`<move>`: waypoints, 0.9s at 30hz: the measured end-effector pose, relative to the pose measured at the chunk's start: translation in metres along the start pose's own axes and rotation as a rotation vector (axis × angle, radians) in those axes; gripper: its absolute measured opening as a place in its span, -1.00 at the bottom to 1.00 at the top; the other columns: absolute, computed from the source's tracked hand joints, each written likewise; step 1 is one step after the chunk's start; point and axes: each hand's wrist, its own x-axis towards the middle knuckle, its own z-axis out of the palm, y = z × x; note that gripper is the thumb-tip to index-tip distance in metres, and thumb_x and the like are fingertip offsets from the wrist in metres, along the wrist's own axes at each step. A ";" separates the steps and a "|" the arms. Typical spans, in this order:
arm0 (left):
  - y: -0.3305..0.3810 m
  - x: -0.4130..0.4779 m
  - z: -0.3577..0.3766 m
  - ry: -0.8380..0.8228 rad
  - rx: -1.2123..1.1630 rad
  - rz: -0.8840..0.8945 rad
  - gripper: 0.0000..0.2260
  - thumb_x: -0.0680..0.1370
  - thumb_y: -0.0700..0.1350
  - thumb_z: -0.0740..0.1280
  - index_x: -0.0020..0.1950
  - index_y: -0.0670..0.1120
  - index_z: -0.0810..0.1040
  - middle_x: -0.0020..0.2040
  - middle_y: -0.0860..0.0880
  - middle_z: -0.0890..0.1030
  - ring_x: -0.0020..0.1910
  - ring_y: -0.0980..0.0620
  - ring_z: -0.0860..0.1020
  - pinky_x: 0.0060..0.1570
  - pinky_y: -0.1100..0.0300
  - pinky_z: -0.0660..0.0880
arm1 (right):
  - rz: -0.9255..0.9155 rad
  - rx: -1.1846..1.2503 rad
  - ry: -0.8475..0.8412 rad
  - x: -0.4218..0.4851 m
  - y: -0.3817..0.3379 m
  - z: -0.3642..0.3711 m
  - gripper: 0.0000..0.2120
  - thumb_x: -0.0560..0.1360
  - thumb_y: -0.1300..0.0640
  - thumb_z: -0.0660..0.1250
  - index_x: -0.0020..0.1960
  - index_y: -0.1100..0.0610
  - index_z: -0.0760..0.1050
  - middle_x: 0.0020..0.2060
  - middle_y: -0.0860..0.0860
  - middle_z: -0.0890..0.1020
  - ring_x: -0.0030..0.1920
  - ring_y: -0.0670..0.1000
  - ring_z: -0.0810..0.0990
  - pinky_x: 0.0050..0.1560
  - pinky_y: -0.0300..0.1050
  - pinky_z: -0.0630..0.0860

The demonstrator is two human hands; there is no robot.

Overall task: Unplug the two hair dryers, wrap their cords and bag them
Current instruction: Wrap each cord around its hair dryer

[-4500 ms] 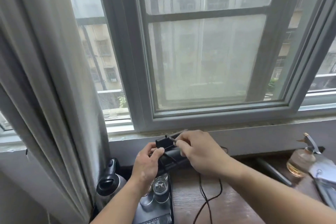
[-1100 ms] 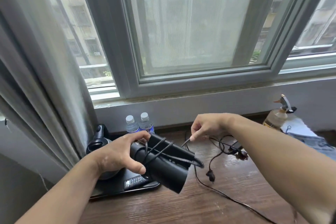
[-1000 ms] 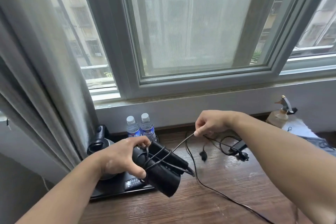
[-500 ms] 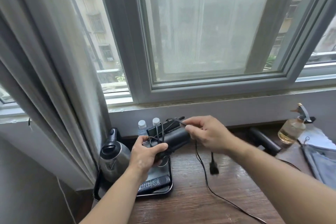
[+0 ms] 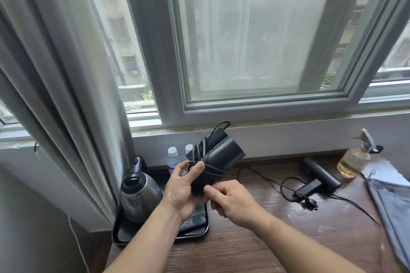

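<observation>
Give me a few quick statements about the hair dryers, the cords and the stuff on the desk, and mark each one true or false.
1. The left hand holds a hair dryer with cord wrapped around it. True.
2. The second hair dryer is held in the right hand. False: it lies on the desk.
3. The kettle stands on a black tray. True.
4. The spray bottle sits left of the kettle. False: it is far right.

I see my left hand [image 5: 185,186] and right hand [image 5: 230,200] bare, forearms unsleeved, entering from six o'clock.
</observation>
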 end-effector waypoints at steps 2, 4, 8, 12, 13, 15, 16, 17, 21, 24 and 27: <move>0.001 -0.002 -0.002 -0.042 0.003 0.011 -0.39 0.40 -0.13 0.54 0.39 -0.15 0.39 0.01 -0.22 0.61 -0.19 -0.19 0.59 -0.33 0.00 0.47 | -0.009 -0.034 -0.029 0.000 -0.003 -0.007 -0.61 0.61 -0.09 0.31 -0.26 0.13 0.65 -0.48 -0.06 0.57 -0.47 -0.08 0.44 -0.37 -0.20 0.37; 0.001 -0.004 -0.003 -0.081 0.026 0.036 -0.38 0.40 -0.14 0.57 0.39 -0.16 0.39 -0.01 -0.22 0.61 -0.24 -0.20 0.58 -0.31 -0.01 0.44 | -0.040 -0.094 -0.044 0.000 -0.005 -0.012 -0.60 0.61 -0.07 0.32 -0.26 0.15 0.66 -0.50 -0.09 0.57 -0.48 -0.17 0.45 -0.36 -0.31 0.36; 0.001 -0.009 0.000 -0.102 0.094 0.081 -0.28 0.30 -0.22 0.61 0.39 -0.20 0.36 -0.10 -0.21 0.61 -0.30 -0.17 0.55 -0.37 0.06 0.44 | -0.052 -0.151 -0.040 0.002 -0.009 -0.013 -0.62 0.59 -0.10 0.34 -0.28 0.10 0.67 -0.51 -0.08 0.57 -0.51 -0.19 0.46 -0.36 -0.32 0.35; 0.006 -0.010 -0.004 -0.082 0.132 0.147 -0.28 0.25 -0.23 0.63 0.34 -0.22 0.41 0.01 -0.26 0.64 -0.08 -0.25 0.64 -0.10 -0.13 0.58 | -0.044 -0.196 -0.073 0.002 -0.005 -0.028 -0.62 0.56 -0.13 0.38 -0.24 0.16 0.66 -0.46 -0.05 0.59 -0.45 -0.18 0.49 -0.35 -0.28 0.39; 0.009 -0.011 -0.008 -0.102 0.143 0.153 -0.23 0.20 -0.21 0.66 0.34 -0.22 0.41 0.04 -0.28 0.63 -0.04 -0.26 0.63 -0.01 -0.17 0.55 | -0.023 -0.217 -0.128 0.001 -0.001 -0.036 -0.65 0.54 -0.13 0.39 -0.21 0.13 0.66 -0.43 -0.05 0.59 -0.42 -0.15 0.49 -0.35 -0.25 0.42; 0.018 -0.012 -0.019 -0.155 0.178 0.142 -0.13 0.12 -0.17 0.71 0.35 -0.21 0.41 0.07 -0.29 0.62 0.01 -0.30 0.61 0.07 -0.23 0.50 | 0.024 -0.302 -0.238 0.000 0.007 -0.055 -0.71 0.53 -0.14 0.40 -0.17 0.06 0.67 -0.39 -0.07 0.58 -0.38 -0.11 0.51 -0.34 -0.14 0.51; 0.023 -0.011 -0.026 -0.191 0.206 0.132 -0.12 0.10 -0.17 0.73 0.34 -0.21 0.42 0.08 -0.30 0.61 0.02 -0.32 0.61 0.09 -0.24 0.51 | 0.030 -0.348 -0.275 0.000 0.010 -0.066 -0.75 0.54 -0.12 0.40 -0.17 0.04 0.67 -0.38 -0.09 0.59 -0.37 -0.13 0.52 -0.31 -0.13 0.54; 0.028 -0.010 -0.033 -0.239 0.243 0.120 -0.12 0.10 -0.18 0.73 0.34 -0.20 0.42 0.09 -0.31 0.61 0.03 -0.33 0.61 0.08 -0.25 0.54 | 0.029 -0.392 -0.297 0.002 0.011 -0.077 -0.78 0.55 -0.09 0.41 -0.18 0.01 0.66 -0.39 -0.13 0.59 -0.37 -0.18 0.51 -0.32 -0.20 0.52; 0.041 -0.009 -0.051 -0.375 0.511 0.077 -0.15 0.14 -0.25 0.71 0.36 -0.14 0.43 0.13 -0.39 0.61 0.11 -0.32 0.60 0.30 -0.24 0.44 | 0.021 -0.537 -0.345 0.018 -0.003 -0.111 -0.80 0.53 0.00 0.45 -0.27 -0.07 0.59 -0.44 -0.20 0.57 -0.40 -0.24 0.49 -0.31 -0.38 0.38; 0.047 -0.014 -0.046 -0.418 0.804 0.099 -0.24 0.15 -0.26 0.69 0.29 -0.03 0.49 0.09 -0.30 0.66 0.09 -0.28 0.64 0.31 -0.20 0.46 | 0.017 -0.649 -0.381 0.035 -0.007 -0.124 -0.87 0.53 0.07 0.43 -0.20 -0.02 0.62 -0.37 -0.16 0.61 -0.35 -0.27 0.51 -0.24 -0.35 0.43; 0.050 -0.018 -0.038 -0.417 0.980 0.116 -0.28 0.15 -0.24 0.67 0.23 0.07 0.49 0.03 -0.15 0.70 0.04 -0.08 0.66 0.24 -0.03 0.54 | -0.017 -0.744 -0.404 0.042 -0.016 -0.128 -0.92 0.53 0.12 0.39 -0.11 -0.02 0.64 -0.33 -0.21 0.64 -0.32 -0.29 0.55 -0.23 -0.42 0.41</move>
